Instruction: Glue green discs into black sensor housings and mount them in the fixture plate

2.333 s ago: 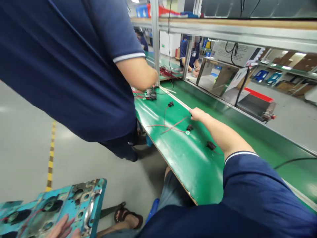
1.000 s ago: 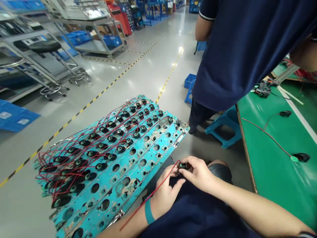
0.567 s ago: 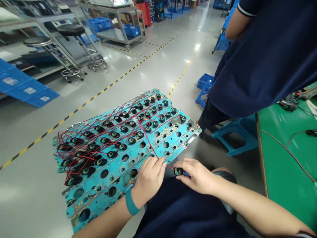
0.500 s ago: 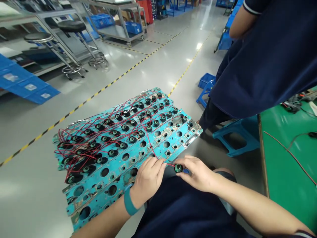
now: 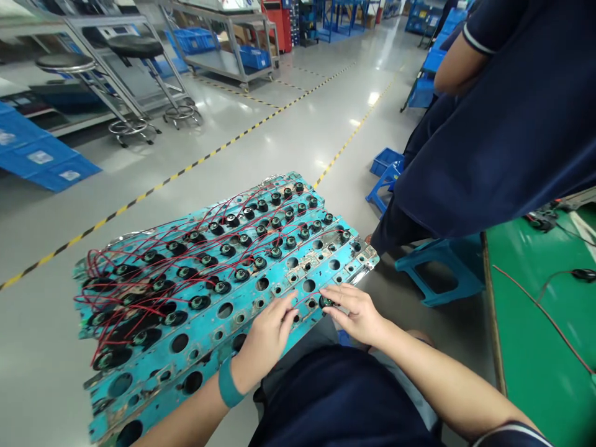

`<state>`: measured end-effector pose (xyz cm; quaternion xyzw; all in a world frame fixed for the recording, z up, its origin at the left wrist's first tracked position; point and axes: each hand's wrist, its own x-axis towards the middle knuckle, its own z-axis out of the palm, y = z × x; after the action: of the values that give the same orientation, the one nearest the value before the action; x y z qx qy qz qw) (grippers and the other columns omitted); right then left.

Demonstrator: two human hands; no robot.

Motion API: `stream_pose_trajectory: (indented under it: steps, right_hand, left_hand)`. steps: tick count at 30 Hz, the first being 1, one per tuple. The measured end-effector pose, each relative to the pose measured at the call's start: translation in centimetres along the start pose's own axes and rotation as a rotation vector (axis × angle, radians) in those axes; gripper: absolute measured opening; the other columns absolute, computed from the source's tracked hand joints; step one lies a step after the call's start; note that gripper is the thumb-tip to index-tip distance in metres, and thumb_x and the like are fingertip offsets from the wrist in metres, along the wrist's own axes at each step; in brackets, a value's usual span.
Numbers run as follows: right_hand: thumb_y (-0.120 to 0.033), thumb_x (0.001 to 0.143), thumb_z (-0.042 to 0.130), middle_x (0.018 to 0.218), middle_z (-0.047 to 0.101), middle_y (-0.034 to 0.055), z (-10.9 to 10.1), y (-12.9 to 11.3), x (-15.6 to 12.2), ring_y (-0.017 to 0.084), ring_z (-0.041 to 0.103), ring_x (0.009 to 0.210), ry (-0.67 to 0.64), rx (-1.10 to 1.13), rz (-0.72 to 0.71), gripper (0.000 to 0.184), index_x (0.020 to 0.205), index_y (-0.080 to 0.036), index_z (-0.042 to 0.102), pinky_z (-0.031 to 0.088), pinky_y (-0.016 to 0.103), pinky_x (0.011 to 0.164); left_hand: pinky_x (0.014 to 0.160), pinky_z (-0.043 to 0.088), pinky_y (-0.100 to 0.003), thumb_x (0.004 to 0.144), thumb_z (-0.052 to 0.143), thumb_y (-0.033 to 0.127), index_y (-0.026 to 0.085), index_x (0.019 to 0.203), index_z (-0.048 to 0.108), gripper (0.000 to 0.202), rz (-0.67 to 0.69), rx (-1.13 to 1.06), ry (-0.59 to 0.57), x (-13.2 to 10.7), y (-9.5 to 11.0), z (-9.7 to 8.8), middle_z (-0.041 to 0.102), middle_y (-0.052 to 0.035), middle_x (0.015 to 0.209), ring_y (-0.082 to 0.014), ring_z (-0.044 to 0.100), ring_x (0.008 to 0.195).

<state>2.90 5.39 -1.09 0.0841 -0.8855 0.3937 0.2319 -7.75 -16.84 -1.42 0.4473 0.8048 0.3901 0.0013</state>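
Observation:
In the head view, my right hand [image 5: 356, 312] grips a small round black part [image 5: 326, 302] with a green circuit board on its face. The fingers hold it by its sides, over the near right edge of a turquoise perforated plate [image 5: 261, 308]. A thin red wire [image 5: 307, 298] runs from the part towards my left hand [image 5: 267, 329]. The thumb and forefinger of that hand are parted beside the wire, above the plate. Rows of similar black parts [image 5: 221, 287] sit in the plate's far holes, with red wires tangled over them. Several nearer holes are bare.
A co-worker in dark blue [image 5: 488, 136] stands at the right, by a blue plastic stool [image 5: 440, 298]. Beside me is a green-topped table [image 5: 535, 347] with a cable on it. Round stools [image 5: 65, 63], a metal cart [image 5: 233, 68] and blue bins [image 5: 51, 161] stand beyond the plate.
My right hand has brought the round part left and over the plate's near edge. The left hand has moved slightly left, and its pinch on the wire has opened.

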Motion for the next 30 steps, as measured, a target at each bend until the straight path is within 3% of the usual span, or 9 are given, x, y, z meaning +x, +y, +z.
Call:
stream_pose_trajectory:
  steps: [2, 4, 8, 12, 18, 25, 28, 30]
  right_hand:
    - [-0.029, 0.098, 0.06, 0.117, 0.073, 0.0113, 0.3, 2.8, 0.8, 0.023, 0.071, 0.106, 0.039, -0.081, 0.031, 0.034, 0.131, -0.024, 0.064, 0.054, 0.041, 0.098]
    - [-0.028, 0.097, 0.059, 0.118, 0.073, 0.0118, 0.6, 5.9, 1.9, 0.025, 0.069, 0.108, 0.054, -0.144, 0.08, 0.032, 0.129, -0.023, 0.065, 0.054, 0.043, 0.098]
    - [-0.021, 0.093, 0.062, 0.111, 0.072, 0.0146, 1.2, 11.4, 4.6, 0.026, 0.069, 0.098, 0.057, -0.222, 0.205, 0.039, 0.132, -0.018, 0.062, 0.057, 0.044, 0.09]
    - [-0.014, 0.088, 0.065, 0.11, 0.072, 0.0142, 1.7, 14.3, 6.6, 0.026, 0.068, 0.098, 0.019, -0.281, 0.321, 0.041, 0.13, -0.015, 0.062, 0.055, 0.044, 0.092]
    - [-0.01, 0.087, 0.067, 0.103, 0.072, 0.0107, 1.0, 14.9, 7.5, 0.024, 0.066, 0.1, -0.099, -0.319, 0.385, 0.034, 0.121, -0.016, 0.067, 0.052, 0.038, 0.092]
    - [-0.012, 0.087, 0.068, 0.103, 0.073, 0.0106, 0.5, 14.5, 8.2, 0.024, 0.067, 0.1, -0.206, -0.313, 0.364, 0.029, 0.116, -0.015, 0.067, 0.051, 0.034, 0.091]
    - [-0.01, 0.088, 0.066, 0.107, 0.073, 0.013, 0.6, 13.0, 8.2, 0.025, 0.067, 0.102, -0.213, -0.361, 0.364, 0.029, 0.117, -0.013, 0.065, 0.051, 0.034, 0.091]
    - [-0.012, 0.087, 0.068, 0.106, 0.074, 0.0112, 0.0, 11.8, 8.0, 0.023, 0.068, 0.099, -0.226, -0.404, 0.361, 0.028, 0.115, -0.013, 0.065, 0.052, 0.03, 0.086]
  left_hand:
    - [0.077, 0.056, -0.029, 0.101, 0.05, 0.021, 0.018, 0.13, 0.056, 0.029, -0.025, 0.017, 0.115, 0.7, -1.5, 0.0, 0.066, -0.004, 0.092, -0.0164, 0.065, 0.081]
    - [0.082, 0.056, -0.03, 0.101, 0.049, 0.02, 0.018, 0.126, 0.058, 0.026, 0.006, 0.08, 0.162, 1.8, -3.4, 0.3, 0.066, -0.0054, 0.097, -0.0172, 0.066, 0.086]
    - [0.089, 0.056, -0.034, 0.102, 0.041, 0.017, 0.017, 0.117, 0.064, 0.028, 0.105, 0.234, 0.129, 4.6, -7.7, 2.7, 0.068, -0.0095, 0.105, -0.0205, 0.067, 0.095]
    - [0.084, 0.056, -0.038, 0.099, 0.039, 0.013, 0.013, 0.113, 0.067, 0.031, 0.112, 0.326, 0.076, 6.9, -10.9, 6.0, 0.07, -0.0115, 0.099, -0.0243, 0.067, 0.09]
    - [0.082, 0.054, -0.041, 0.093, 0.043, 0.008, 0.012, 0.104, 0.069, 0.028, 0.086, 0.435, -0.013, 8.3, -11.9, 8.4, 0.069, -0.0121, 0.087, -0.0281, 0.062, 0.09]
    - [0.081, 0.053, -0.039, 0.09, 0.042, 0.009, 0.014, 0.091, 0.068, 0.027, 0.061, 0.55, -0.03, 9.2, -11.7, 8.3, 0.067, -0.0133, 0.091, -0.0273, 0.061, 0.087]
    - [0.083, 0.055, -0.038, 0.093, 0.037, 0.014, 0.015, 0.091, 0.066, 0.029, 0.136, 0.529, 0.016, 9.2, -11.2, 7.9, 0.067, -0.0146, 0.094, -0.0267, 0.063, 0.089]
    - [0.082, 0.055, -0.045, 0.095, 0.037, 0.021, 0.015, 0.091, 0.066, 0.03, 0.204, 0.48, 0.045, 9.3, -11.2, 7.7, 0.066, -0.0166, 0.093, -0.0305, 0.063, 0.089]
